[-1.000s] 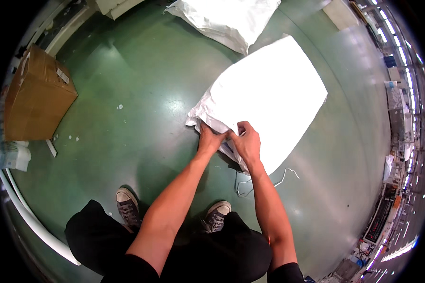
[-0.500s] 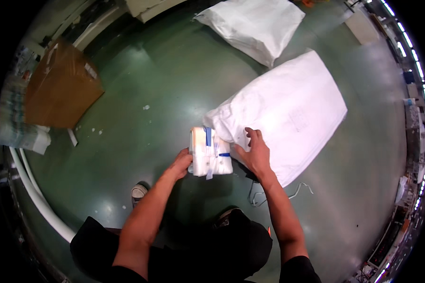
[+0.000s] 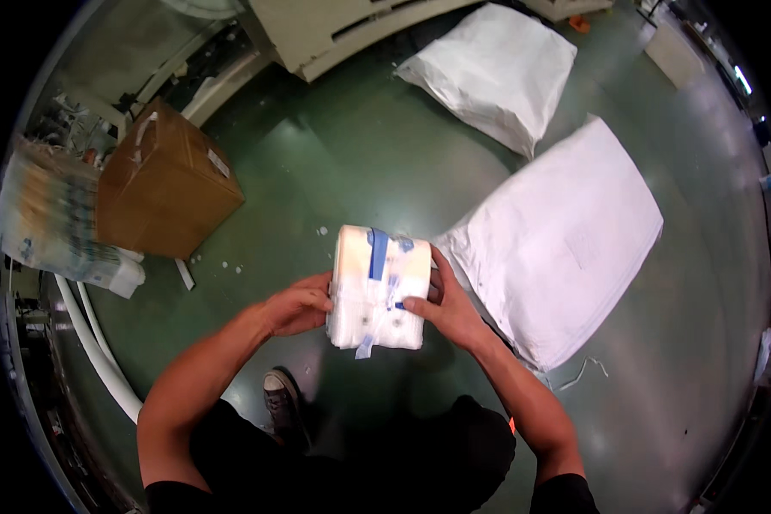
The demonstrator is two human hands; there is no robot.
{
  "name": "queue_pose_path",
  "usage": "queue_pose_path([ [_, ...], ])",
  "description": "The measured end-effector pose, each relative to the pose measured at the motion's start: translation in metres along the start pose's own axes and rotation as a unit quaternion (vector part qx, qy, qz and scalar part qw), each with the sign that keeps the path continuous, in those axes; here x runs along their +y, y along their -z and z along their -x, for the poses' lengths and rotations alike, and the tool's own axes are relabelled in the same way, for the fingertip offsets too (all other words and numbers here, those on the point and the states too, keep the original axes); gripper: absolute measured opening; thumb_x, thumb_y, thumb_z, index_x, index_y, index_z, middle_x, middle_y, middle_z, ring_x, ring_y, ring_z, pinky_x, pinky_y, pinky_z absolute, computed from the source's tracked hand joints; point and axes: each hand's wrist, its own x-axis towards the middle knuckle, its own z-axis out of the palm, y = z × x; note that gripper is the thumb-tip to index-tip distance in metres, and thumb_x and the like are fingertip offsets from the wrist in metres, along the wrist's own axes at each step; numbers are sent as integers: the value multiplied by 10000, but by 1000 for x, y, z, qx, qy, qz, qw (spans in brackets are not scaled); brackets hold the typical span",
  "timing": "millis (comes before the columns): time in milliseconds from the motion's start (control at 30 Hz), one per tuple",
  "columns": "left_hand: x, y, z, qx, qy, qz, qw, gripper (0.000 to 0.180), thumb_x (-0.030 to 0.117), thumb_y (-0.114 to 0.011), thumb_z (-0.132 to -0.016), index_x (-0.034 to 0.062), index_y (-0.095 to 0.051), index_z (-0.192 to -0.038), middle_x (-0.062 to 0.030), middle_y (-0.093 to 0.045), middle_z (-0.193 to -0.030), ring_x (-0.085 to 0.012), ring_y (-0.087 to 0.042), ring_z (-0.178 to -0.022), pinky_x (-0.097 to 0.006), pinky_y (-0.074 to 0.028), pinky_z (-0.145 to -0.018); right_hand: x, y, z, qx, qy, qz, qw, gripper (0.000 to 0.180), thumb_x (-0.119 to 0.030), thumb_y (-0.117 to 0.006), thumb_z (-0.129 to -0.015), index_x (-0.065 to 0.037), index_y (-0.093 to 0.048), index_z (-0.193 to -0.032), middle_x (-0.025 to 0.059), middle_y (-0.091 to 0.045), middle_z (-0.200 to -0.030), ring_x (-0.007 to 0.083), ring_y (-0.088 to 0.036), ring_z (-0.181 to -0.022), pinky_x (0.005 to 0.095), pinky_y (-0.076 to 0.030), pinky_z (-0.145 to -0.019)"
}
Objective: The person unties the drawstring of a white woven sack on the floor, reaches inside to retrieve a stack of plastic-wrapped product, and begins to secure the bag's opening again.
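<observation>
I hold a white plastic-wrapped bundle (image 3: 379, 287) with blue tape strips between both hands, above the green floor. My left hand (image 3: 298, 307) grips its left side. My right hand (image 3: 444, 307) grips its right side, fingers curled over the front. Just right of the bundle lies a large white woven sack (image 3: 565, 236) flat on the floor.
A second white sack (image 3: 497, 73) lies further back. A brown cardboard box (image 3: 164, 184) stands at the left, next to a wrapped stack (image 3: 56, 218) and white pipes (image 3: 103, 360). A beige machine base (image 3: 334, 26) is at the top. My shoe (image 3: 280, 401) is below the bundle.
Both hands have drawn the wrapped bundle out of the large sack's open end and lifted it up toward me. The view has swung to the left.
</observation>
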Motion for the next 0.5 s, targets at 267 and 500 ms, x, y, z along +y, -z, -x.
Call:
queue_pose_path([
  [267, -46, 50, 11, 185, -186, -282, 923, 854, 22, -746, -750, 48, -290, -1472, -105, -498, -1364, -226, -477, -1273, -397, -368, -1094, -51, -76, -22, 88, 253, 543, 796, 700, -179, -738, -746, -7, -415, -1343, 234, -490, -1314, 425, -512, -1161, 473, -406, -1016],
  [500, -23, 69, 58, 237, -164, -371, 883, 911, 69, -773, -702, -46, -266, -1449, -181, -495, -1343, -257, -514, -1221, -353, -428, -1030, -23, -150, -74, -126, 215, 568, 785, 344, -213, -619, -836, -43, -544, -1126, 186, -651, -963, 369, -629, -930, 470, -490, -808],
])
